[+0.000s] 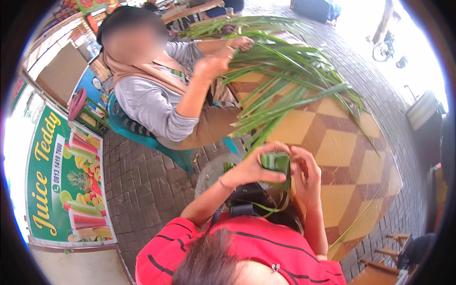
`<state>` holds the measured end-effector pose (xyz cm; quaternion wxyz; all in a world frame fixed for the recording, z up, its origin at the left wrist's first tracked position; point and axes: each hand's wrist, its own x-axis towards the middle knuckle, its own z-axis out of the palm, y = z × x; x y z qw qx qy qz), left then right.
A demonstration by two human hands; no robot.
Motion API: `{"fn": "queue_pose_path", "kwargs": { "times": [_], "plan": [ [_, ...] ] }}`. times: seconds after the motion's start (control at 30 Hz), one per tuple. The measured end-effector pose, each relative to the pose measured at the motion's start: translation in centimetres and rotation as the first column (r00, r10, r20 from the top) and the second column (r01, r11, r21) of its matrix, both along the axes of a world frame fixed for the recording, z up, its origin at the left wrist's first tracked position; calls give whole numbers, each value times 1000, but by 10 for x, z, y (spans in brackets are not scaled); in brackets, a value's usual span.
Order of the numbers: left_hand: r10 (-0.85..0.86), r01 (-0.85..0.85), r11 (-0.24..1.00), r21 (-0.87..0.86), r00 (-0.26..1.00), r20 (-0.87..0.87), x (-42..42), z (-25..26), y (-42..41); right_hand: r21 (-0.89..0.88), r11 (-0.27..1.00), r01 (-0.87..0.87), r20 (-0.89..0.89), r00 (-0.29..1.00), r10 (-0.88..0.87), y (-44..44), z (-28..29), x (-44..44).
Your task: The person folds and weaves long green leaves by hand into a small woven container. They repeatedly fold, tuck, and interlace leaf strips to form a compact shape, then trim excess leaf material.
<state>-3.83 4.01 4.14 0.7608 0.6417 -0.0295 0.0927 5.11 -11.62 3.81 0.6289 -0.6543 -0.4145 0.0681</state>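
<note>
My left hand [262, 165], with a thin bracelet at its wrist, grips a small boxy woven pouch of green palm leaf [276, 162] in front of my chest. Long loose leaf strips [276, 209] trail from the pouch down towards my lap. My right hand [307, 171] is at the pouch's right side, fingers curled. Whether it pinches a strip there cannot be made out. Just beyond my hands, a heap of long green palm leaves [285, 76] covers the far part of the tiled-pattern table [335, 142].
To the left, a co-worker [153, 103] on a teal plastic chair [142, 137] holds a leaf strip in both hands. A black bag [245, 196] and clear plastic bag [210, 174] lie by my lap. A juice banner [67, 178] stands left. Wooden stools [381, 267] stand lower right.
</note>
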Motion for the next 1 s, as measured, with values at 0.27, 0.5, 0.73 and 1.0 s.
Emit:
{"fn": "queue_pose_path", "kwargs": {
  "times": [0.27,0.5,0.73,1.0],
  "plan": [
    [-15,35,947,-320,998,66,5,16,6,-61,990,-130,-52,991,127,6,38,11],
    [3,23,944,-329,997,78,3,16,7,54,970,-238,-63,969,241,16,39,12],
    [25,-4,974,-228,996,86,1,20,15,-85,963,-257,39,965,261,14,55,7],
    [-124,134,984,-115,988,92,-5,18,25,-62,912,-405,-211,899,384,17,45,8]
  ]
}}
